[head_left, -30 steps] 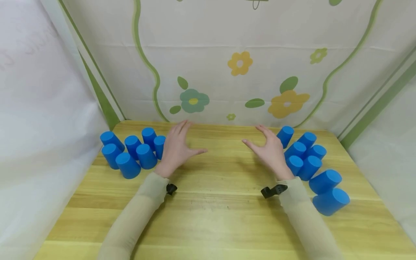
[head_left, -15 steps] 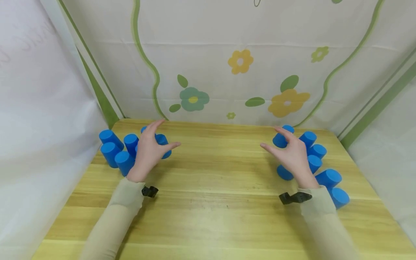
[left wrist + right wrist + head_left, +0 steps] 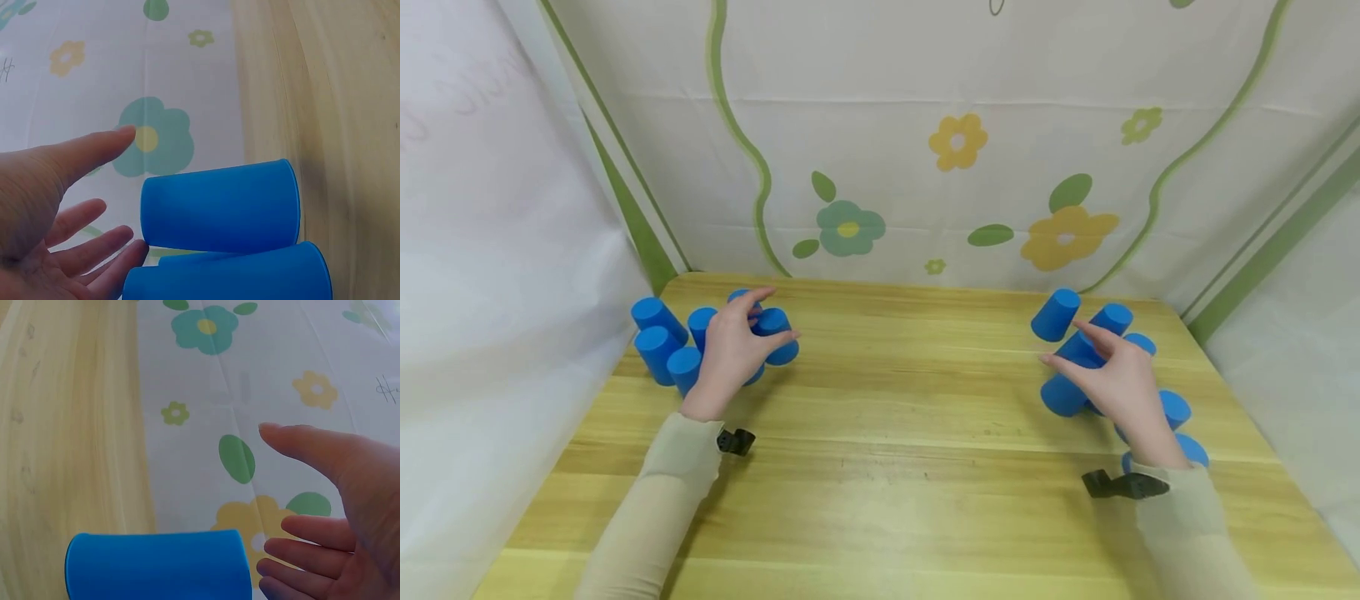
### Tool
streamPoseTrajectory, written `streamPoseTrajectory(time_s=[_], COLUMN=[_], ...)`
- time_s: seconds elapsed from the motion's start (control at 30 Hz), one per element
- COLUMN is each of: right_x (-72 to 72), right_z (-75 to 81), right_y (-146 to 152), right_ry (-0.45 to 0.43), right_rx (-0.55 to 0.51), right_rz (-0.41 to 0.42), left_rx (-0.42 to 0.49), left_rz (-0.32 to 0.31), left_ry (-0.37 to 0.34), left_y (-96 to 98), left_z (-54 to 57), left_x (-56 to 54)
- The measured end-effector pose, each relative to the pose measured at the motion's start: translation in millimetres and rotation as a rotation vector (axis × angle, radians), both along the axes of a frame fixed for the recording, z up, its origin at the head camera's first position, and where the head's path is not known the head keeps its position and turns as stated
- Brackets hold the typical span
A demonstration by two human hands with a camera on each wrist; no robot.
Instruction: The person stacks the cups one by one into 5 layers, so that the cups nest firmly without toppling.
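Note:
Upside-down blue cups stand in two groups on a wooden table. My left hand (image 3: 728,350) hovers over the left group, thumb and fingers apart above a blue cup (image 3: 782,348) at that group's inner side. In the left wrist view, the thumb stands clear of the nearest cup (image 3: 219,206), while the fingertips come close to it; contact cannot be told. Over the right group, my right hand (image 3: 1123,387) spreads thumb and fingers above a front-left cup (image 3: 1062,398). The right wrist view has one cup (image 3: 156,565) below the relaxed fingers. Both hands partly hide cups behind them.
The wooden table (image 3: 880,467) stretches between the groups. A blue cup (image 3: 1055,317) stands at the back of the right group. At the left group's outer side is another cup (image 3: 657,354). A flowered white curtain (image 3: 895,167) hangs behind the table's far edge.
Both hands have moved outward from the table's middle, the left to the left and the right to the right, onto the cup groups. The gaps between thumb and fingers have narrowed.

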State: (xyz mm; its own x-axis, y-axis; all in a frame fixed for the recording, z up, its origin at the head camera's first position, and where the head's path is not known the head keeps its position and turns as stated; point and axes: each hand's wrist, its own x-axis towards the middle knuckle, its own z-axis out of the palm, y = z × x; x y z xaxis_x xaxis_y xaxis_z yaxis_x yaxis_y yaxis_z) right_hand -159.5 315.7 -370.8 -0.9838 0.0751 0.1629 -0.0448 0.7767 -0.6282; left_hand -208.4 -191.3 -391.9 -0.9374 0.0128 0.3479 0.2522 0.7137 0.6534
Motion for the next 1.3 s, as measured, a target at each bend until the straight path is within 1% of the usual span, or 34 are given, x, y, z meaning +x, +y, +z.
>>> streamPoseTrajectory(time_s=[0.17,0.3,0.5,0.73,0.83,0.97,1.1,1.3], right_x=[8.6,11.8,13.0,12.5,12.4,12.9,14.0,13.6], right_z=[-4.9,-9.3,-13.8,-20.2,-22.7,-24.8,-25.9,-26.7], right_y=[9.6,13.8,15.6,18.7,20.5,23.1,24.1,22.6], right_ry=[-0.005,0.002,-0.034,-0.013,-0.011,-0.01,-0.001,0.011], right_rx=[-0.029,-0.008,0.001,0.045,0.045,0.026,0.018,0.021], right_rz=[0.019,0.018,0.014,0.015,0.013,0.007,0.0,0.007], left_rx=[0.01,0.044,0.06,0.084,0.102,0.166,0.201,0.232], left_rz=[-0.014,-0.035,-0.047,-0.054,-0.064,-0.081,-0.083,-0.06], left_ry=[-0.026,-0.073,-0.139,-0.203,-0.224,-0.228,-0.219,-0.21], left_y=[2.2,6.0,16.8,31.2,36.2,40.5,43.4,47.8], left_z=[0.2,-0.5,-4.2,-7.1,-9.5,-16.1,-23.3,-26.4], left_x=[-2.8,-5.4,-9.2,-17.9,-21.4,-26.6,-31.5,-39.7])
